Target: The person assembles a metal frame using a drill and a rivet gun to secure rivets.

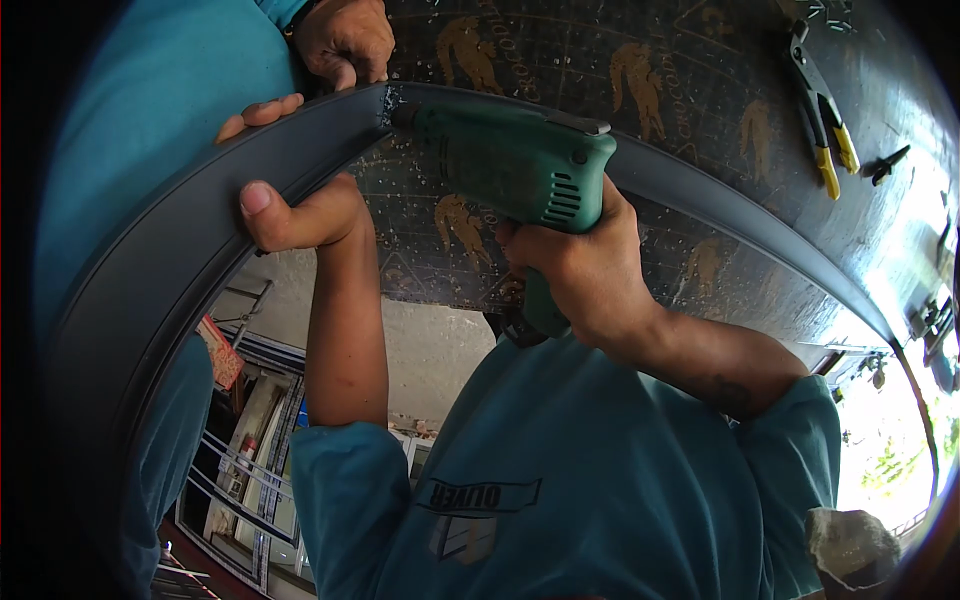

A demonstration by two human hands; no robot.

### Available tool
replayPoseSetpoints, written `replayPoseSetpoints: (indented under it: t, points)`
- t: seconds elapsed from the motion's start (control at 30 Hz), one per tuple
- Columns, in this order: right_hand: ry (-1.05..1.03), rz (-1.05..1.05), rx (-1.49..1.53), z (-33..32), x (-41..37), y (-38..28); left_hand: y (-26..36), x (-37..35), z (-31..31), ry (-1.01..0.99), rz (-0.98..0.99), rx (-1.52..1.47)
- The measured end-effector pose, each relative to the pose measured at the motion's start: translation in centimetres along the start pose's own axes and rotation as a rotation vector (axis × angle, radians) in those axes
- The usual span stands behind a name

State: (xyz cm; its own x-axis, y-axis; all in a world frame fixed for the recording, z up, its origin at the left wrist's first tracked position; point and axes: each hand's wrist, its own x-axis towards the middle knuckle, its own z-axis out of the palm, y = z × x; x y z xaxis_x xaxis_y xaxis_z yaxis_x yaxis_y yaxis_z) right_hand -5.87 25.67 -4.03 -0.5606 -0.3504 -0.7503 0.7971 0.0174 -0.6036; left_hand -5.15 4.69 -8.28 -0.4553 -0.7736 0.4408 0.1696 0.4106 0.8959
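A long dark grey metal profile (190,190) runs across the view, bowed by the wide lens. My left hand (310,220) is wrapped around it from the near side, thumb on its face; fingertips show over the far edge. In my right hand (595,265) is a green power drill (490,160), held by its handle. The drill's front end points left, right at the profile, where pale shavings cling. Just beyond that spot, a co-worker's hand (345,40) rests with fingertips at the profile's far edge.
Beneath the profile lies a dark worktop (560,70) printed with crocodile figures and strewn with small chips. Yellow-handled snips (822,115) and a small black piece (888,165) lie at the right. The co-worker's teal-clothed body (170,90) stands close at the upper left.
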Motion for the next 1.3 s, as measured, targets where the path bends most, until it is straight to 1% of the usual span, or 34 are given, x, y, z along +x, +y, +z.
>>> replayPoseSetpoints:
  t: [0.3, 0.37, 0.5, 0.57, 0.6, 0.67, 0.7, 0.77, 0.93, 1.0, 1.07, 1.1, 1.17, 1.23, 1.3]
  points:
    - [-0.017, 0.005, -0.014, -0.3, 0.0, 0.0, 0.0, 0.0, -0.1, -0.026, 0.001, -0.001]
    - [-0.023, -0.073, -0.115, -0.3, 0.0, -0.1, -0.2, 0.0, -0.1, -0.019, -0.004, -0.020]
    - [-0.022, -0.135, -0.103, -0.1, 0.5, 0.3, -0.2, 0.1, -0.5, -0.064, -0.011, -0.004]
    - [-0.064, 0.137, 0.111, 0.3, 1.6, 0.3, -0.4, 0.2, -0.8, -0.105, 0.021, 0.011]
    - [-0.082, 0.133, 0.108, 0.5, 1.9, 0.1, -0.6, 0.5, -0.6, -0.095, 0.035, 0.020]
    - [-0.087, -0.174, -0.130, 0.7, 1.7, 0.4, -0.8, 0.2, -0.4, -0.062, 0.050, -0.022]
    - [-0.098, -0.154, -0.129, 0.5, 1.5, 0.3, -0.9, 0.2, -0.6, -0.072, 0.041, -0.017]
    - [-0.105, 0.067, -0.156, -0.1, 2.3, -1.1, -0.8, 0.2, -0.5, -0.071, 0.039, -0.013]
    - [-0.205, 0.111, -0.086, -1.0, 3.2, -2.6, -0.5, 0.2, -0.8, -0.129, 0.026, 0.007]
    - [-0.241, 0.135, -0.081, -1.7, 3.6, -2.7, -0.7, 0.0, -0.5, -0.042, 0.005, -0.078]
    - [-0.337, 0.108, -0.056, -2.1, 4.1, -2.8, -0.7, 0.0, -0.5, -0.048, 0.011, -0.072]
    - [-0.340, 0.110, -0.060, -2.2, 3.9, -2.7, -0.7, 0.0, -0.6, -0.057, 0.015, -0.067]
    - [-0.293, 0.206, 0.032, -2.3, 3.4, -2.3, -0.9, 0.1, -0.7, -0.069, 0.000, -0.088]
    - [-0.299, 0.189, 0.056, -2.8, 2.8, -1.6, -1.5, 0.2, -1.2, -0.073, -0.017, -0.102]
    - [-0.308, 0.174, 0.073, -3.9, 1.7, -0.9, -2.3, 0.4, -1.8, -0.093, 0.007, -0.230]
